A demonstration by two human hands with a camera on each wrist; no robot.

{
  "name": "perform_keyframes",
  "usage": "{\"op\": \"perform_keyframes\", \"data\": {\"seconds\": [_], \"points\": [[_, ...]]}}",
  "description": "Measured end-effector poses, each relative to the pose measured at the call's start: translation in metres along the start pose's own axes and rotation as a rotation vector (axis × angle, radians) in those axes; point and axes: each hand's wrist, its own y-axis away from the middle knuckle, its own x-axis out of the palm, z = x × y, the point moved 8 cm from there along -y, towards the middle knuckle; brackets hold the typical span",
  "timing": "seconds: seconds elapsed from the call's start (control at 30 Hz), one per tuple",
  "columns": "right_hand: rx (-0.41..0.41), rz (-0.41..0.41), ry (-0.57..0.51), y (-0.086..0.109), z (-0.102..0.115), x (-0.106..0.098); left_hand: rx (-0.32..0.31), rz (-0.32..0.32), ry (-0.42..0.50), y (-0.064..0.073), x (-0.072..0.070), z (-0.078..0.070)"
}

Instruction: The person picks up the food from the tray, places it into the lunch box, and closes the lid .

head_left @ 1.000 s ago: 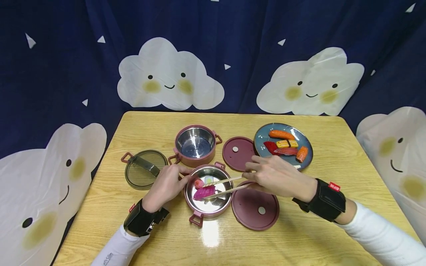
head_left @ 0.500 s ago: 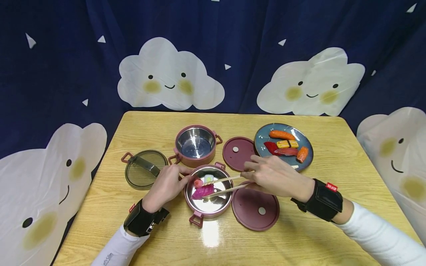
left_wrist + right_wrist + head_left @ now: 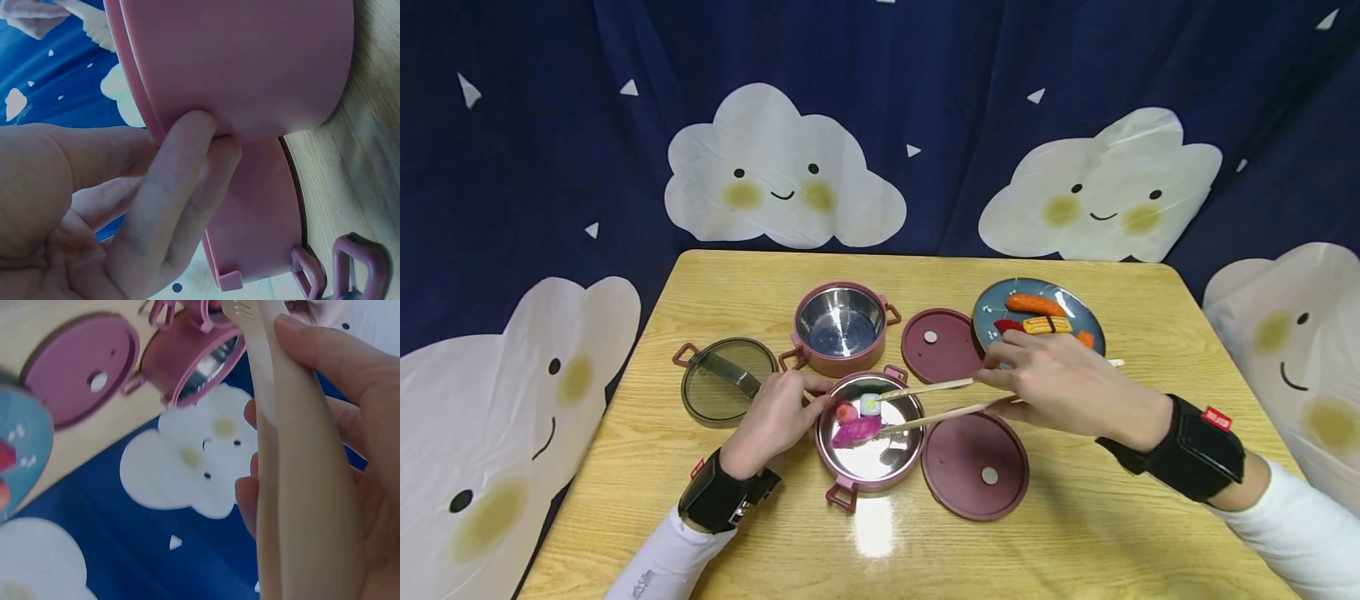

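My left hand (image 3: 778, 417) grips the side of the nearer pink pot (image 3: 887, 482); in the left wrist view its fingertips (image 3: 197, 128) press the outer wall (image 3: 250, 62). Inside lie a purple sushi piece (image 3: 856, 432), a small pink piece (image 3: 846, 412) and a white roll (image 3: 870, 405) with a yellow-green centre. My right hand (image 3: 1052, 379) holds a pair of wooden chopsticks (image 3: 936, 387) from the right. Their tips are spread inside the pot, one at the white roll, the other at the purple piece's right end. The right wrist view shows the chopsticks (image 3: 306, 462) along the fingers.
A second pink pot (image 3: 838, 362) stands behind. Two maroon lids (image 3: 936, 350) lie to the right, a glass lid (image 3: 718, 404) to the left. At the back right, a blue plate (image 3: 988, 304) bears several sushi pieces, partly covered by my right hand.
My right hand has shifted right and slightly up, drawing the chopsticks back. Their tips have spread apart and left the purple piece's top. That piece has slid slightly left; the left hand stays put.
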Motion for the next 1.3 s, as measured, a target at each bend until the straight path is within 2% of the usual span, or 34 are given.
{"op": "perform_keyframes", "data": {"seconds": [0.4,0.6,0.83,1.07,1.3], "points": [[0.046,-0.069,0.011,0.029,-0.038,-0.036,0.002,0.002,0.006,0.0,0.0,-0.001],[0.102,-0.026,0.035,0.048,-0.059,-0.043,0.004,0.0,0.009,-0.001,-0.001,-0.001],[0.17,0.038,0.108,0.065,-0.079,-0.036,0.01,-0.002,0.003,-0.001,-0.001,-0.002],[0.308,0.123,0.069,0.09,-0.106,-0.022,0.017,-0.002,-0.004,-0.001,0.0,-0.002],[0.443,0.234,0.079,0.115,-0.132,-0.006,0.02,-0.002,-0.004,0.0,0.0,-0.002]]}}
